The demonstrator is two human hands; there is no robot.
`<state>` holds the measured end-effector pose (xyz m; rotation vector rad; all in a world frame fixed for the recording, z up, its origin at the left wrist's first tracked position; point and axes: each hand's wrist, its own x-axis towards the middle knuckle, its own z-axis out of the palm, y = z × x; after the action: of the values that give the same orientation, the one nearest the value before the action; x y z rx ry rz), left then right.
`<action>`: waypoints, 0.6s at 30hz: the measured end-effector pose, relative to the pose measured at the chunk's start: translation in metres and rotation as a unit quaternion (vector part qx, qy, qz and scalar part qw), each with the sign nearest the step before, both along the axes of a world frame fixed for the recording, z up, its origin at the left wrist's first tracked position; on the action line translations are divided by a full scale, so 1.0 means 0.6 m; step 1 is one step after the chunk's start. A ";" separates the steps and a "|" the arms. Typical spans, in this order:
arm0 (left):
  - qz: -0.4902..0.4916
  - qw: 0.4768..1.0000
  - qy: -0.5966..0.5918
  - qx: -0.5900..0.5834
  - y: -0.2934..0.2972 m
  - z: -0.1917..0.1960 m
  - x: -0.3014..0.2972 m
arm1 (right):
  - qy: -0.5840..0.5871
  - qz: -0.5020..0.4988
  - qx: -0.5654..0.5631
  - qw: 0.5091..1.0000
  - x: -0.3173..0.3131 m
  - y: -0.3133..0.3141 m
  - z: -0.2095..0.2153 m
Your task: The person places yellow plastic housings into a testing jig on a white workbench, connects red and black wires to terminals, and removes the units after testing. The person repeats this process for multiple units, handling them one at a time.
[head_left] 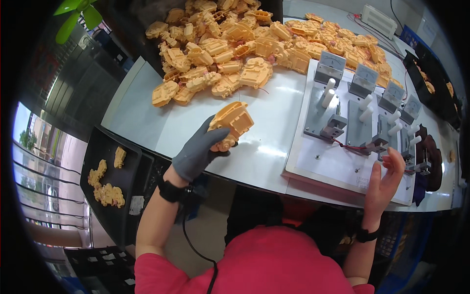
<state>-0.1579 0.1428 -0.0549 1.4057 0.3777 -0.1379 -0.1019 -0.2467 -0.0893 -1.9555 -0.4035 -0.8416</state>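
My left hand (194,153), in a grey glove, is closed around a yellow-orange plastic housing (235,122). It holds the part tilted above the white table, its moulded ribs and rectangular recess in sight. Bare, my right hand (384,182) is raised over the front right of a white test board (308,169), fingers apart and nothing visible in them. Close to its fingertips is a small metal clamp (378,143) with red and black wires. Several grey fixtures with white posts (329,98) stand on the board, with analog meters (332,66) behind them.
A large heap of similar housings (215,54) covers the back of the table (205,115). At left, a black bin (134,169) holds several housings. Another black bin (440,105) stands at far right. A pale power supply (378,22) with leads sits at the back, and dark cloth (433,161) lies right of the board.
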 end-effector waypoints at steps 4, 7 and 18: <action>-0.058 0.978 -0.029 -0.198 -0.009 -0.002 -0.023 | -0.009 0.089 -0.035 0.995 -0.037 0.037 0.028; -0.051 0.982 -0.033 -0.176 -0.049 0.016 -0.014 | 0.129 0.150 0.052 0.979 -0.023 0.102 0.059; -0.055 0.871 -0.057 -0.485 -0.102 -0.006 0.046 | 0.075 0.135 0.043 0.987 0.008 0.140 0.019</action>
<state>-0.1304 0.0814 -0.0584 0.4274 0.0840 -0.2892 -0.0972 -0.1629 -0.0776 -1.8202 -0.5204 -0.5271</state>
